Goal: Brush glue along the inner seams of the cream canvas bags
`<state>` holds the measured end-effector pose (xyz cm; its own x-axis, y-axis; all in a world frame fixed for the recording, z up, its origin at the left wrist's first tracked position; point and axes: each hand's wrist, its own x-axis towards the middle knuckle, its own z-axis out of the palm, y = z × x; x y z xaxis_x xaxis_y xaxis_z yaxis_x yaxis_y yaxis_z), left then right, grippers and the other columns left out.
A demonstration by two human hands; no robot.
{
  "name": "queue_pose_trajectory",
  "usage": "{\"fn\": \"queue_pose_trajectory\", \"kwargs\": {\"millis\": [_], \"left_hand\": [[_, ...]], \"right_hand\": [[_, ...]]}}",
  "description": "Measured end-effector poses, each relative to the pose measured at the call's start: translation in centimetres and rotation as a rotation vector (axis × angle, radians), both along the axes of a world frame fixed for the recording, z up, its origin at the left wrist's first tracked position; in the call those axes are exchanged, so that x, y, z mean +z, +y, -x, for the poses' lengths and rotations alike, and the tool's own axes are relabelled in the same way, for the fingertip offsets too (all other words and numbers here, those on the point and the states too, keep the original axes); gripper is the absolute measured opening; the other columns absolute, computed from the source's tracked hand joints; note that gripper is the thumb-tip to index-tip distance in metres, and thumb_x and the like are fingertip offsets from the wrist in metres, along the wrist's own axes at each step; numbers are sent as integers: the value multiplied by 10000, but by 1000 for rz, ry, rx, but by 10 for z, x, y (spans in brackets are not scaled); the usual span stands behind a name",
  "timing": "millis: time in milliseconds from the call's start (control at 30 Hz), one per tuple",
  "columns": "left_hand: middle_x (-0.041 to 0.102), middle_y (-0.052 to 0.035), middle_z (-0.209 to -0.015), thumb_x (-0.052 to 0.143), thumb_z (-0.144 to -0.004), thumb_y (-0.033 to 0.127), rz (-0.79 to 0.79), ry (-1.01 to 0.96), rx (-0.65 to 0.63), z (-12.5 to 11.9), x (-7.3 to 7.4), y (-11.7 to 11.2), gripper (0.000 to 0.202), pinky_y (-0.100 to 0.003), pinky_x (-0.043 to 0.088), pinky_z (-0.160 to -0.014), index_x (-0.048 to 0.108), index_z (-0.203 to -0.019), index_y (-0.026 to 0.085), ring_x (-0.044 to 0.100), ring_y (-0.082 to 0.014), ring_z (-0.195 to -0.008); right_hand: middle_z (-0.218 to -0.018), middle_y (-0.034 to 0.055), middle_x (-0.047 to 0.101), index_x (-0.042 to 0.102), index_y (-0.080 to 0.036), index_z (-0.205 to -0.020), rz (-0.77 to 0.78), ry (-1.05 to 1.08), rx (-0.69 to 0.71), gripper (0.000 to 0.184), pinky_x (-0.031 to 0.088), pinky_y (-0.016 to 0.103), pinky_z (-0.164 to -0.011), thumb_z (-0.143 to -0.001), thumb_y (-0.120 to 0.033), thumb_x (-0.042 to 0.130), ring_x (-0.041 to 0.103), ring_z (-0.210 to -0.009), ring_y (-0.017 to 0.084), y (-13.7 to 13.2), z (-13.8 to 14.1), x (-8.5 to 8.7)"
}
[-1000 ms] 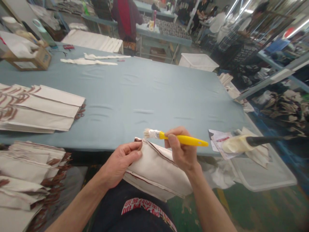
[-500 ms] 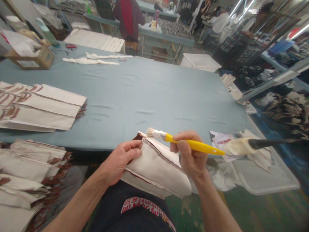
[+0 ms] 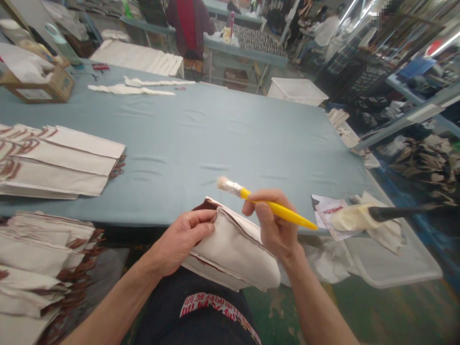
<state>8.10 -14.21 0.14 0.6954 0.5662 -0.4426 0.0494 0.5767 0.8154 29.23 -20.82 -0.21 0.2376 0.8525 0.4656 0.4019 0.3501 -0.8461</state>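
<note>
My left hand (image 3: 181, 239) pinches the upper corner of a cream fabric pouch (image 3: 232, 249) with dark red edging, which rests on my lap at the table's near edge. My right hand (image 3: 271, 225) is closed round a yellow-handled brush (image 3: 266, 203). The brush bristles point up and left, a little above the pouch's corner and apart from it.
Stacks of similar cream pieces (image 3: 61, 160) lie on the blue-grey table (image 3: 215, 134) at left, more on a lower surface (image 3: 36, 258). A clear tray (image 3: 391, 261) with a black-handled tool (image 3: 381, 213) sits at right. A cardboard box (image 3: 39, 84) stands far left. People work at tables behind.
My right hand has lifted the brush up and slightly left, off the pouch's corner. My left hand keeps its hold on the pouch.
</note>
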Motion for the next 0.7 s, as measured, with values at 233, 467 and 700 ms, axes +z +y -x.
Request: {"fn": "queue_pose_trajectory", "kwargs": {"millis": [233,467,700], "left_hand": [[753,-26,-792,821,-761,347,-3,0,70,-4,0,14,390,-201,400,-575,850,-1096,151,539,-113,-607],[824,-92,-1097,712,-938,574,-219,47,43,11,-10,25,496,-265,534,-789,819,-1236,192,706,-235,-943],[771,-30,-870,670,-961,368,-595,176,-77,17,-3,17,226,-230,501,-720,806,-968,187,681,-193,-812]], "right_hand": [[-826,27,772,726,-236,-1126,229,-270,-249,249,468,280,-605,-1074,-381,531,663,-602,158,-8,26,-28],[-670,-28,608,697,-210,-1013,92,-117,-505,329,425,284,-568,-1083,-461,496,540,-551,152,5,5,-15],[-596,-54,557,686,-193,-1008,84,-92,-572,390,406,278,-553,-1095,-505,468,528,-516,142,12,-8,-1]]}}
